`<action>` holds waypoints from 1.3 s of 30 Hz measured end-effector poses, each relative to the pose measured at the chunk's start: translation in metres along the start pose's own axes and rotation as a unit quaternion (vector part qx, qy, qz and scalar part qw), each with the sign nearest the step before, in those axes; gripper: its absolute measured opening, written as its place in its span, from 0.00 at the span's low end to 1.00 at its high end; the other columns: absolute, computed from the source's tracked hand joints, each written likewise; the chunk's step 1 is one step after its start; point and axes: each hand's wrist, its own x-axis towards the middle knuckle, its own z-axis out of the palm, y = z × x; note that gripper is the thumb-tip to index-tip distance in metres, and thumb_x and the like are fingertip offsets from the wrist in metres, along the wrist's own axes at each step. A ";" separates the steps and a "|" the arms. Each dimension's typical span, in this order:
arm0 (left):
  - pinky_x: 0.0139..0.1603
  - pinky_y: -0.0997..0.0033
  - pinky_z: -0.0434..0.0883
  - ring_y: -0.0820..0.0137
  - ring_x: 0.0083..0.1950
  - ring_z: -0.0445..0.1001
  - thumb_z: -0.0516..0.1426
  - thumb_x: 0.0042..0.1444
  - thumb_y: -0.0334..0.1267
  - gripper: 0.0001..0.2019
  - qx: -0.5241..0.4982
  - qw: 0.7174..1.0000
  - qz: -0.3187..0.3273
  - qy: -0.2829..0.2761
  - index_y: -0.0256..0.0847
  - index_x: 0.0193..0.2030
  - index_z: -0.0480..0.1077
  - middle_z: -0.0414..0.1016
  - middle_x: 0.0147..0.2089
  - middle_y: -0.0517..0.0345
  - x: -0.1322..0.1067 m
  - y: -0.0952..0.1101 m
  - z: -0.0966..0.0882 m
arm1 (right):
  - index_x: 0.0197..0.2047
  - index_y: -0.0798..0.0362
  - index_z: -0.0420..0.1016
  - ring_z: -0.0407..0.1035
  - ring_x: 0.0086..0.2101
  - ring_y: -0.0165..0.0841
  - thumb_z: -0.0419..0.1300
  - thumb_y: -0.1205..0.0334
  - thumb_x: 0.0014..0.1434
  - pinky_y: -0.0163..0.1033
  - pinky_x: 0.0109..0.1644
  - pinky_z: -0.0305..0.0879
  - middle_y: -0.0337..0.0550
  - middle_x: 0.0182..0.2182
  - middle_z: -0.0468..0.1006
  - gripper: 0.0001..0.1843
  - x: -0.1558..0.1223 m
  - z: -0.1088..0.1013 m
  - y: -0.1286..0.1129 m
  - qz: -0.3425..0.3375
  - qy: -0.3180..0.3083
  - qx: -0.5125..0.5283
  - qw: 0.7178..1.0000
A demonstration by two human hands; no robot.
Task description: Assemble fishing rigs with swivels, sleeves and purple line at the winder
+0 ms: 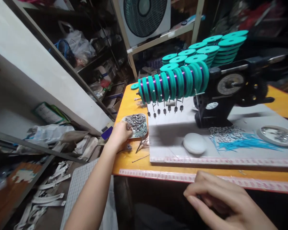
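The small grey bits (137, 120) lie in a heap in a white tray (147, 124) at the left side of the yellow table (125, 103), next to some thin pale green bits (141, 131). The left hand (120, 133) has its fingers bent down at the tray's left side, but I cannot tell if it has a bit. The right hand (220, 203) is curled in front of the table's near edge, its thumb close to its first finger; I cannot tell if something is inside. The tray sits near the table's left edge, so a bump from the left hand could tip it or spill bits on the floor. The two kinds are close, so fingers could pick the wrong one. The grey bits look a little longer than wide, and they point every which way. The row of green spools (172, 82) runs long from left to right, its thin end pointing left.
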 end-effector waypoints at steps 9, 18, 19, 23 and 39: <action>0.16 0.81 0.50 0.86 0.15 0.49 0.61 0.56 0.45 0.12 -0.419 0.894 -0.134 0.087 0.41 0.43 0.71 0.72 0.31 0.63 -0.146 0.075 0.007 | 0.32 0.47 0.75 0.73 0.30 0.33 0.60 0.63 0.63 0.33 0.28 0.65 0.38 0.27 0.76 0.07 0.004 0.000 -0.009 0.044 0.022 0.040 0.998; 0.12 0.91 0.45 0.92 0.15 0.42 0.73 0.41 0.42 0.12 -0.780 0.535 -0.323 0.008 0.44 0.32 0.81 0.80 0.31 0.57 -0.214 0.106 0.072 | 0.32 0.49 0.74 0.68 0.26 0.28 0.58 0.66 0.64 0.32 0.29 0.63 0.34 0.25 0.72 0.08 0.002 0.003 -0.018 0.035 -0.018 0.046 0.998; 0.12 0.91 0.46 0.92 0.15 0.41 0.74 0.40 0.42 0.12 -0.786 0.527 -0.323 0.006 0.44 0.32 0.81 0.80 0.31 0.56 -0.215 0.106 0.074 | 0.31 0.50 0.73 0.67 0.25 0.27 0.57 0.67 0.64 0.32 0.29 0.62 0.34 0.25 0.71 0.10 0.001 0.003 -0.020 0.033 -0.034 0.041 0.998; 0.11 0.91 0.47 0.92 0.14 0.42 0.73 0.40 0.42 0.11 -0.794 0.525 -0.308 -0.008 0.47 0.32 0.81 0.81 0.29 0.56 -0.219 0.106 0.076 | 0.28 0.51 0.68 0.65 0.24 0.26 0.53 0.72 0.62 0.32 0.28 0.60 0.34 0.23 0.70 0.12 0.002 0.002 -0.027 0.018 -0.059 0.001 0.998; 0.10 0.91 0.47 0.91 0.11 0.50 0.74 0.39 0.43 0.11 -0.753 0.600 -0.271 0.010 0.45 0.29 0.82 0.80 0.26 0.53 -0.220 0.108 0.077 | 0.27 0.51 0.65 0.65 0.25 0.27 0.52 0.69 0.61 0.33 0.29 0.60 0.34 0.23 0.70 0.10 0.002 0.002 -0.026 0.054 -0.110 -0.020 0.992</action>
